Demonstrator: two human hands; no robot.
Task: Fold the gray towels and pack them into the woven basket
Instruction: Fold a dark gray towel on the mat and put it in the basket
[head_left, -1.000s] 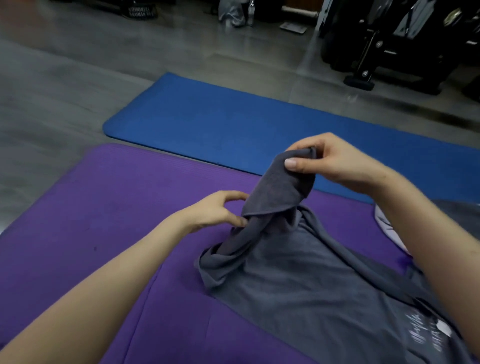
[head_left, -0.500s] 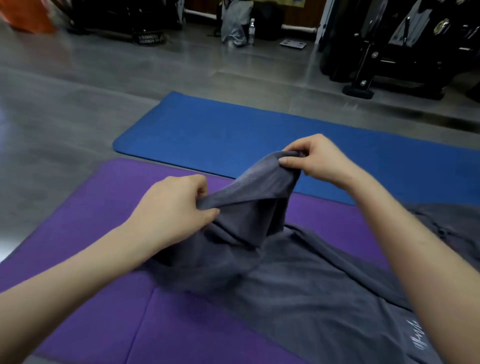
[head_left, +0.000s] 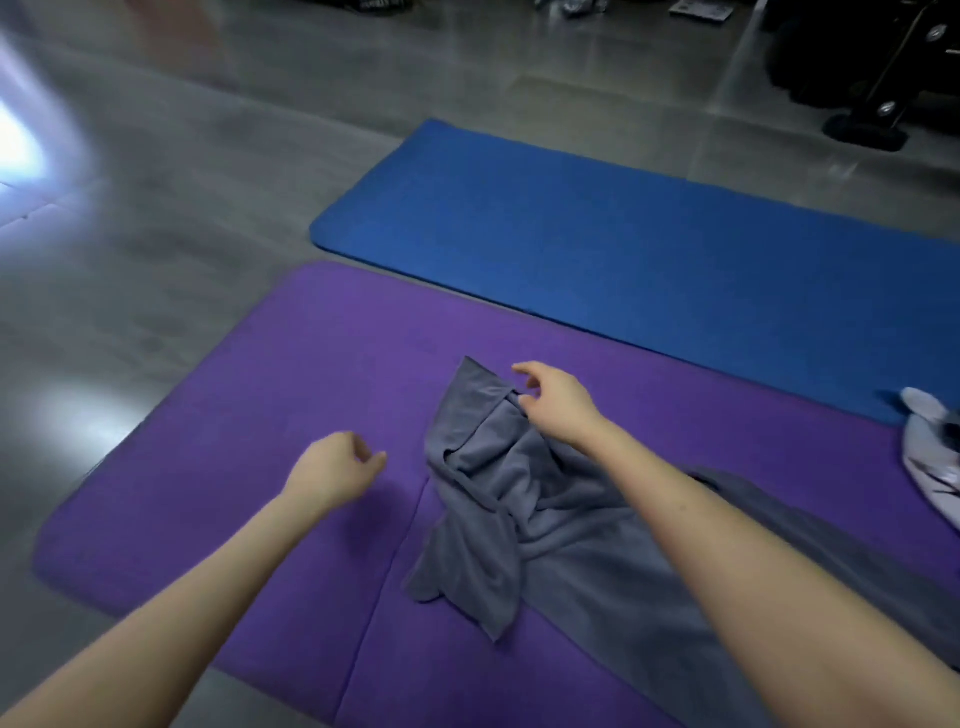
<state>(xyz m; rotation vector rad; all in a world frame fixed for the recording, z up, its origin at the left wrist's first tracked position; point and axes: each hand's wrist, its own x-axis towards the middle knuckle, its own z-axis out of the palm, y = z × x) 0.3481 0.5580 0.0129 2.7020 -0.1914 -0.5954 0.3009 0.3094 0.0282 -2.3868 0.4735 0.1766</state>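
Head view: I see left hand (head_left: 335, 470) loosely curled, empty, beside gray towel (head_left: 483, 525); right hand (head_left: 558, 405) slack at its edge, gripping nothing

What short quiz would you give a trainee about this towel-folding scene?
1. True or false: the gray towel lies neatly folded.
2. What is the towel lying on? A) a wooden table B) the purple mat C) a green rug
3. Fill in: the left hand holds ____.

Key: 1 false, it is crumpled. 2 B. 3 nothing; its fingers are loosely curled above the mat.
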